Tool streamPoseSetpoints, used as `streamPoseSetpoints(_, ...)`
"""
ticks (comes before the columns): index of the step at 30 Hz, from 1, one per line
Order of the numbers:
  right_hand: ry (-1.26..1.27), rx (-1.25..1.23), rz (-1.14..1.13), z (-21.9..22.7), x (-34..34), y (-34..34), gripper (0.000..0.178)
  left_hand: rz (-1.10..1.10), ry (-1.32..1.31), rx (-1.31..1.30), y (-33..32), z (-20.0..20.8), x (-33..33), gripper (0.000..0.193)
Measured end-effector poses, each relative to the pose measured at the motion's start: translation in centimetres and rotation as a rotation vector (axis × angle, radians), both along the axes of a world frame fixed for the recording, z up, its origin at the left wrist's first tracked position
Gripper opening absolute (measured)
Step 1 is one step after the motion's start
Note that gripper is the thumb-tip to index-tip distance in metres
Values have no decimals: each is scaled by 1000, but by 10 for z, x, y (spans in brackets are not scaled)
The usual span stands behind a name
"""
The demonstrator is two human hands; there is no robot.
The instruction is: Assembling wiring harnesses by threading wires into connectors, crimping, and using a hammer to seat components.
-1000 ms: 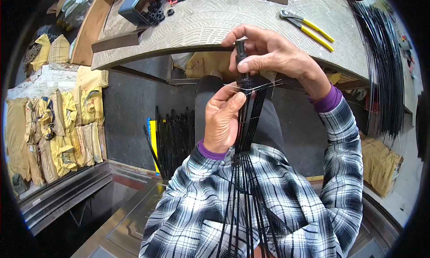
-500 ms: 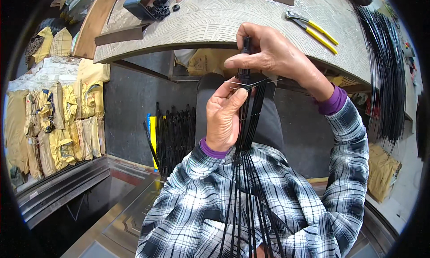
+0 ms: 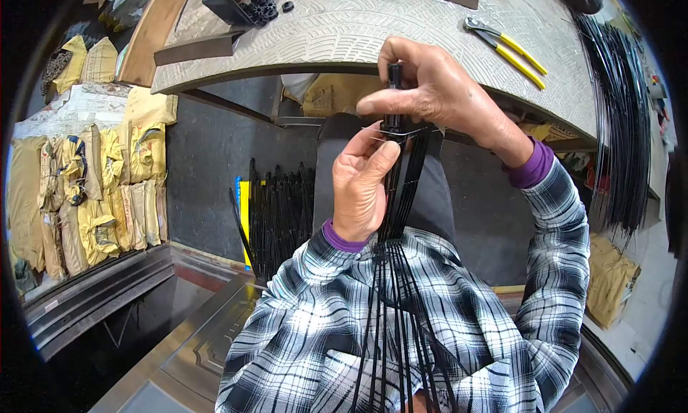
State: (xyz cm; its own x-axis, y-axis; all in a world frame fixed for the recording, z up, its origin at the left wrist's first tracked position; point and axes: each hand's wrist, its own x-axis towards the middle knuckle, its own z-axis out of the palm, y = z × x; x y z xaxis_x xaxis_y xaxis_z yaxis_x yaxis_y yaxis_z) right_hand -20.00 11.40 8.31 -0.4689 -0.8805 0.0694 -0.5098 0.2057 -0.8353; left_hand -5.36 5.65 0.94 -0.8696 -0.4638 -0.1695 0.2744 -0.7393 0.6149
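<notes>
In front of my lap is a black umbrella frame (image 3: 393, 198), its thin ribs running down over my shirt and spreading toward the lower edge. My left hand (image 3: 360, 191) is closed around the frame just below its hub, the thumb pressed on the ribs. A thin silvery wire (image 3: 405, 134) crosses at the hub, above that thumb. Higher up, my right hand (image 3: 437, 90) grips the black tubular top (image 3: 395, 74) of the frame, thumb in front and fingers curled behind. Its fingertips are partly hidden.
Beyond my hands is a worktable (image 3: 337, 36) bearing yellow-handled pliers (image 3: 507, 51) and a box (image 3: 226, 3) of small black rings. Long black rods (image 3: 620, 119) hang over its right side. Black frames (image 3: 279, 212) stand left of my legs; yellowish sacks (image 3: 107, 191) lie farther left.
Both hands keep their grip with barely any movement. Less of the wire shows to the right of the hub. The view has shifted slightly.
</notes>
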Motion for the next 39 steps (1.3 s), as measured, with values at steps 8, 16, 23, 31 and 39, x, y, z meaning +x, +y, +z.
streamPoseSetpoints(8, 173, -247, -26, -15, 4, 29, 100, 25, 78, -45, -2, 2, 6, 31)
streamPoseSetpoints(16, -765, -628, -487, -72, 86, 20, 68, 19, 41, -94, -6, 1, 9, 33)
streamPoseSetpoints(23, -1040, -729, -334, -92, 103, 17, 25, 24, 105, -69, -14, -5, 21, 31)
streamPoseSetpoints(31, -762, -550, -348, -73, 105, 21, 12, -31, 124, -157, -20, -5, 23, 34)
streamPoseSetpoints(39, -1226, -599, -182, -92, 92, 15, 25, 28, 86, -274, -15, -6, 20, 40)
